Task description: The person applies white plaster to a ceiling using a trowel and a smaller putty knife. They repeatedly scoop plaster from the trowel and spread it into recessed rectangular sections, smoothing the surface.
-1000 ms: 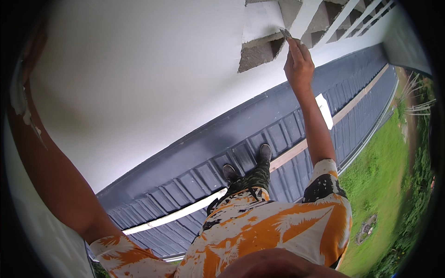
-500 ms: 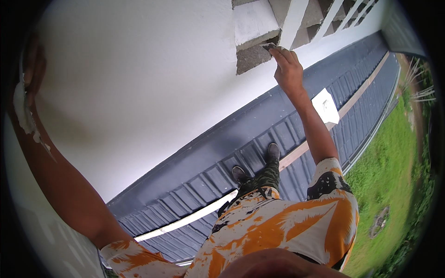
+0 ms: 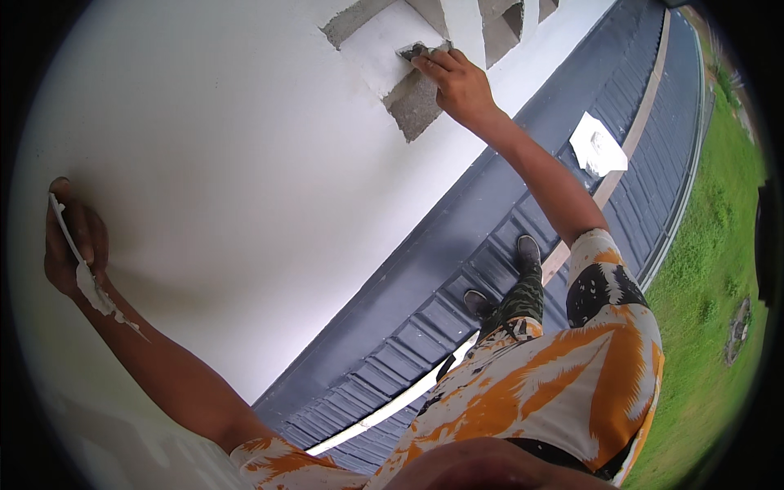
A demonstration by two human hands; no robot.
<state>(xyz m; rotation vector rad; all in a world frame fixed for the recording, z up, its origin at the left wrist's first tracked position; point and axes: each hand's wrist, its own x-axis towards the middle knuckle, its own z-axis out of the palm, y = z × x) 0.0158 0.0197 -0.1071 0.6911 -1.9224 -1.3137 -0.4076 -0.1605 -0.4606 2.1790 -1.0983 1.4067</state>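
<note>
Down and inward comes the left hand [image 3: 79, 245], now in full view at the left, while the right hand [image 3: 464, 88] shifts its tool off the rough grey recess and over to the white face next to it! That right hand is closed, thumb and fingers pinching a small dark blade [image 3: 412, 52], its tip at the white face [image 3: 380, 61] just above the grey patch [image 3: 418, 108]. Whether the edge is pressing, you can't tell from here.

Over on the left, fingers clamp a thin white board [image 3: 68, 232], seen nearly edge-on, with ragged white paste [image 3: 98, 297] clinging along its lower part, well apart from the blade and in front of the smooth white wall [image 3: 220, 155].

Looks like spreading or trimming paste around the opening is the step in hand. Next, by my reading, calls for a flat, steady stroke along that border, with the loaded board kept level. And footing matters: both shoes [image 3: 478, 304] stand on the dark ribbed roof [image 3: 457, 220]!
</note>
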